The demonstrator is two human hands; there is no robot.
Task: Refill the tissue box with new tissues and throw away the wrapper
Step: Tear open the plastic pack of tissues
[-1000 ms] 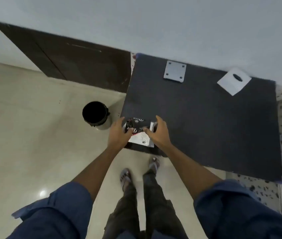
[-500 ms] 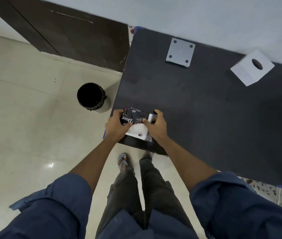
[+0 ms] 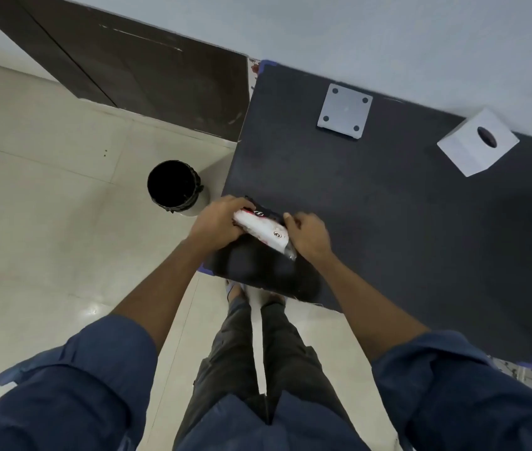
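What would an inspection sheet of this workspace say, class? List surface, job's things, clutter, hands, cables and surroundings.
Surface: dark table, set against the wall.
Job's things: tissue pack in its wrapper, held over the table's near left corner; white tissue box at the far right edge; black bin on the floor left of the table.
Clutter: grey plate with four holes, far middle.
Hands: left hand and right hand each grip one end of the pack.
Cables: nothing seen.
Surroundings: pale tiled floor, dark door.

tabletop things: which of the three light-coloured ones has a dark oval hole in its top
The white tissue box at the table's far right corner. The grey square plate has only four small corner dots, and the tissue pack sits in both hands.
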